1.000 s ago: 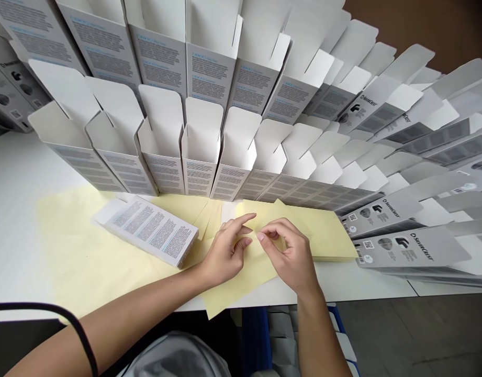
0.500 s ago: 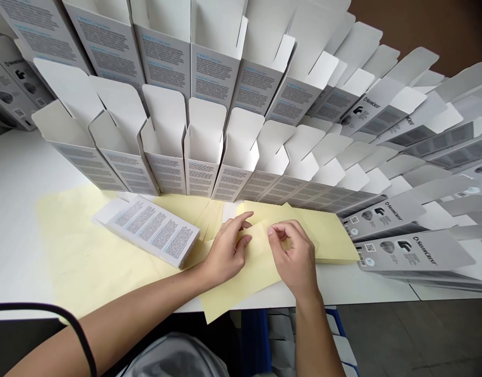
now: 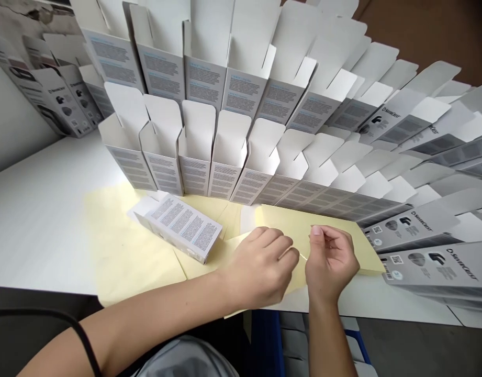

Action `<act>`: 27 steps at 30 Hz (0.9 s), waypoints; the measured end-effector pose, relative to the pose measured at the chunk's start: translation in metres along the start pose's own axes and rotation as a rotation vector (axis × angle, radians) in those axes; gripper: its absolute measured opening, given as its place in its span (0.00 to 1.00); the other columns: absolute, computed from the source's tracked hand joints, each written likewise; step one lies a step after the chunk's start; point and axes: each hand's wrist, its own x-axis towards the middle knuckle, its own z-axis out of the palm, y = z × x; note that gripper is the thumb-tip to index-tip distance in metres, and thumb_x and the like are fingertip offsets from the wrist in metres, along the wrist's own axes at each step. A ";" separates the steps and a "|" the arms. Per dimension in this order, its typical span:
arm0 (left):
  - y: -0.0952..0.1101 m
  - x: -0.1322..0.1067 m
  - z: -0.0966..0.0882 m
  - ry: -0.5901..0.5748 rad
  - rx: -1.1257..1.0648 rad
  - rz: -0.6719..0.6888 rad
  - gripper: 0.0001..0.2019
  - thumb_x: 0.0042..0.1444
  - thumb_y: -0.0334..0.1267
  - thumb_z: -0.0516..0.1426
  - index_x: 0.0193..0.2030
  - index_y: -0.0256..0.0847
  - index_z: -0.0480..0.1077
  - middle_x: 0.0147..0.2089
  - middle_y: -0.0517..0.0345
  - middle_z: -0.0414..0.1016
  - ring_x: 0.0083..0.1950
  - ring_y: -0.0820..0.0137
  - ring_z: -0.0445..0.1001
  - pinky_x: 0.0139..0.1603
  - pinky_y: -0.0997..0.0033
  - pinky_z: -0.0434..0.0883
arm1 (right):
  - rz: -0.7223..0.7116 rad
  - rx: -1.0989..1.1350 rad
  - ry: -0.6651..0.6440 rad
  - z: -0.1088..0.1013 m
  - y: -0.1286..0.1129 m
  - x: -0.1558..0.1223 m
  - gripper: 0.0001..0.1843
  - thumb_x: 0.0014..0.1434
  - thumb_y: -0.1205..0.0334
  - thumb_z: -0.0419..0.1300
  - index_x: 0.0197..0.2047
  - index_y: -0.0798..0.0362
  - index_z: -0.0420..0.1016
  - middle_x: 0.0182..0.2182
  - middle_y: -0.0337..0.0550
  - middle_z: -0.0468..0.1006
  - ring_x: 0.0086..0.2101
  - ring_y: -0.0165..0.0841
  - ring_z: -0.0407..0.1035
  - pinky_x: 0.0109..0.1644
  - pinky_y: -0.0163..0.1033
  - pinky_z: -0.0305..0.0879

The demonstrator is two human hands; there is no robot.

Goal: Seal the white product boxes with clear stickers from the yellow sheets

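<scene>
So, paper: pale yellow paper sheets (image 3: 303, 222) lie in a loose, overlapping spread on the white surface (image 3: 40, 225), right under both hands.
Handling: I'd judge them light, thin and soft, easy to crease, so I'd take hold at an edge or corner, not mid-sheet.
Left hand (image 3: 260, 269): back up, fingers curled, lying over the sheets. I can't tell if it's gripping anything.
Right hand (image 3: 331, 262): raised on its edge, thumb and index pinched close. I can't tell if anything sits between them.
Between hands: they're apart, close but not touching, with a thin yellow sliver (image 3: 302, 256) in the gap. It's too small for me to identify.
Nearby: a printed carton (image 3: 181, 228) lies on the paper to the left, upright white cartons (image 3: 195, 173) with open flaps stand in rows beyond, and SilverCrest cartons (image 3: 425, 267) lie to the right.
</scene>
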 end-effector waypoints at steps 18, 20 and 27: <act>-0.040 -0.103 -0.028 0.196 0.644 -0.287 0.25 0.57 0.36 0.59 0.61 0.34 0.64 0.61 0.37 0.72 0.61 0.48 0.72 0.64 0.48 0.59 | -0.883 0.103 -0.298 0.074 -0.049 -0.022 0.08 0.61 0.72 0.59 0.42 0.52 0.73 0.31 0.46 0.77 0.33 0.36 0.73 0.35 0.41 0.74; -0.041 -0.103 -0.028 0.214 0.621 -0.281 0.25 0.58 0.36 0.58 0.62 0.35 0.64 0.61 0.38 0.73 0.61 0.49 0.72 0.64 0.48 0.59 | -0.961 0.078 -0.295 0.075 -0.041 -0.027 0.08 0.61 0.71 0.59 0.43 0.51 0.74 0.32 0.45 0.78 0.31 0.35 0.73 0.34 0.41 0.73; -0.041 -0.104 -0.027 0.235 0.598 -0.291 0.23 0.60 0.36 0.58 0.61 0.36 0.65 0.61 0.41 0.73 0.61 0.51 0.72 0.64 0.50 0.59 | -1.122 0.015 -0.305 0.069 -0.030 -0.035 0.13 0.62 0.71 0.60 0.47 0.47 0.73 0.33 0.41 0.79 0.30 0.34 0.74 0.30 0.40 0.70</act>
